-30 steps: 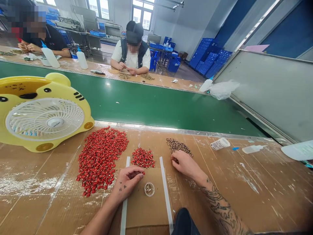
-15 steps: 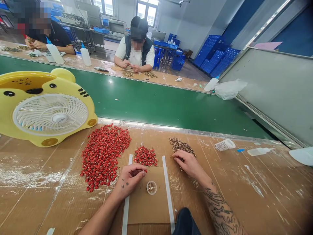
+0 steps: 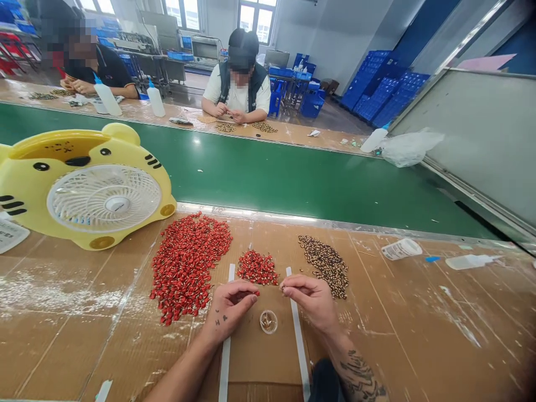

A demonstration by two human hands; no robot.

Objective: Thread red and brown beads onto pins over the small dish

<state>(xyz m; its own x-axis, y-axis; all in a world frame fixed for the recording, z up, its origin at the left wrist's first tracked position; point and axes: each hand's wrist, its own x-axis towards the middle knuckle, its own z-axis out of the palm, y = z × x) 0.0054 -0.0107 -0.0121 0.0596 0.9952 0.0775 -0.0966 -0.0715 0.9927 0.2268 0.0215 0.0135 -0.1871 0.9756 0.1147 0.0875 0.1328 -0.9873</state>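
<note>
Two grips pinch over cardboard [image 3: 247, 352]: left hand [image 3: 228, 310] a red piece [image 3: 255, 292], right hand [image 3: 312, 298] unclear.

Pretty bright and even, daylight coming from the far windows [image 3: 251, 14]. Glare spots on the green conveyor belt [image 3: 272, 178], soft shadows, wide-angle bending at the edges, corners slightly dark.

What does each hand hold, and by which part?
The left hand pinches a small red piece by one end. The right hand is pinched shut; its content cannot be told.
</note>
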